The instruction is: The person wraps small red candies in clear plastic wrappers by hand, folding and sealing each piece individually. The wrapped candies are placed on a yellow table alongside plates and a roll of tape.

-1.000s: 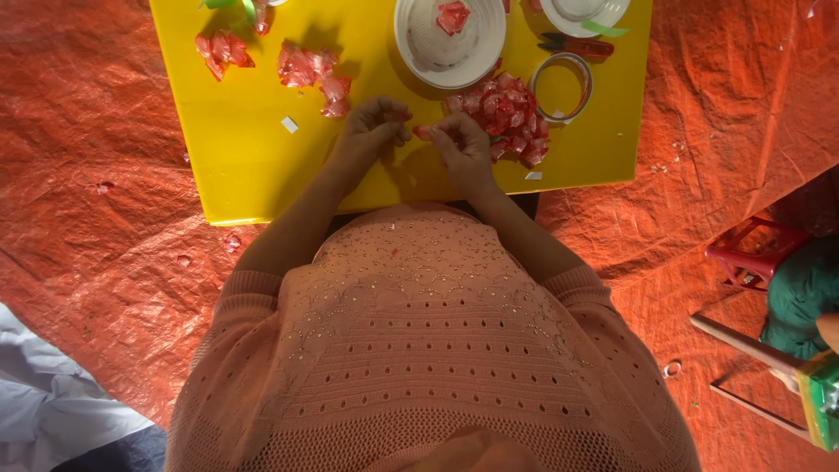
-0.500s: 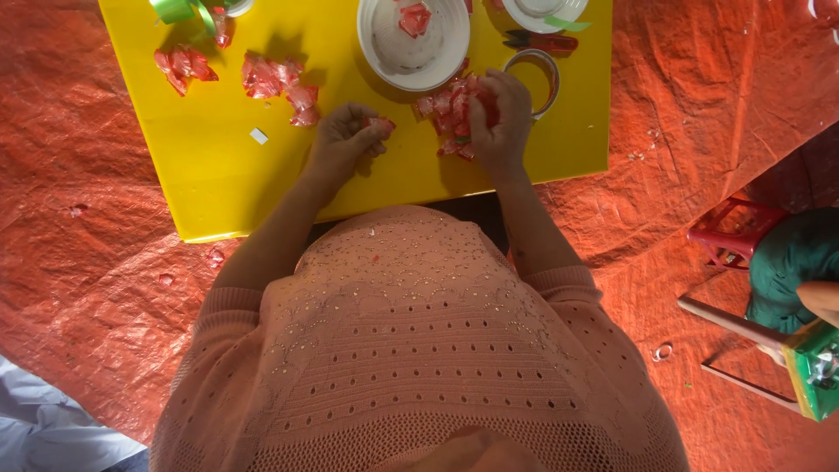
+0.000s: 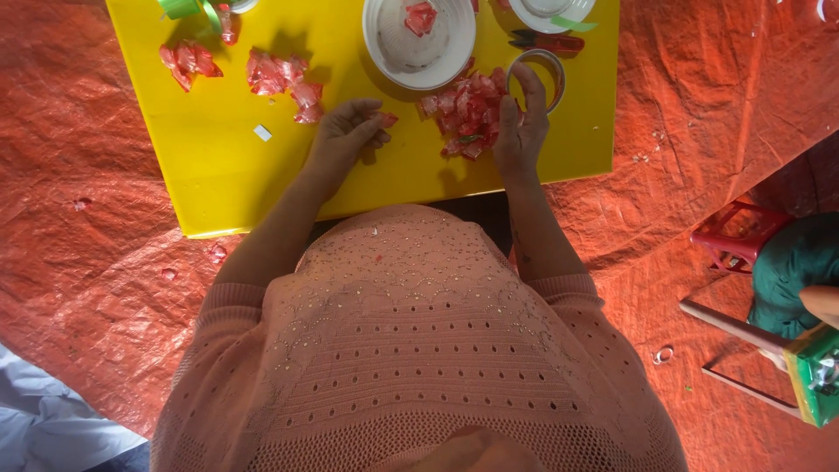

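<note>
A low yellow table (image 3: 236,166) stands on an orange tarp. My left hand (image 3: 343,133) rests on it, fingertips pinching a small red plastic piece (image 3: 385,120). My right hand (image 3: 521,122) lies on the right side of a pile of red plastic pieces (image 3: 465,111), its fingers stretched up beside a roll of clear tape (image 3: 548,72). Just above the pile sits a white bowl (image 3: 419,44) with a red piece inside.
Two more heaps of red pieces (image 3: 278,77) lie at the table's upper left, near green tape (image 3: 183,9). Red-handled scissors (image 3: 546,41) and a second white bowl (image 3: 549,10) sit top right. A red stool (image 3: 738,236) and another person's teal clothing (image 3: 795,267) are at right.
My right hand has moved from beside the left hand out to the pile and up toward the tape roll. The left hand stays near the table's middle with a red piece.
</note>
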